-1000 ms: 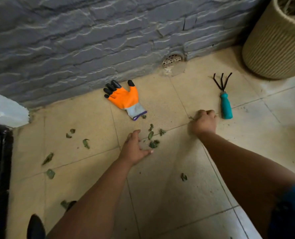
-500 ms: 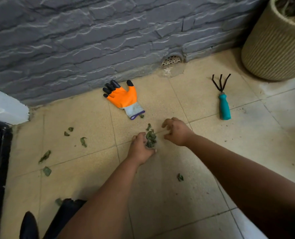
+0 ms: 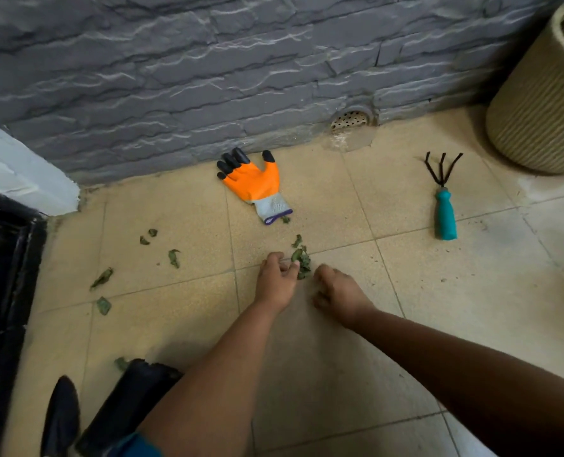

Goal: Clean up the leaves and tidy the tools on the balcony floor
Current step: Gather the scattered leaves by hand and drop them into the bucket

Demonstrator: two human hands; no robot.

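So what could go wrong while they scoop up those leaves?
The left hand holds only a loose clump of leaves, so bits may drop as it lifts. The scattered leaves over to the left, out toward the dark frame, could easily get missed. The hand rake lies prongs out close to the right hand, so a careless reach might get poked, since the orange glove is on the floor, not worn.

left hand [image 3: 275,285] and right hand [image 3: 338,293] around a leaf clump [image 3: 302,262], orange glove [image 3: 256,184] and teal hand rake [image 3: 444,199] beyond
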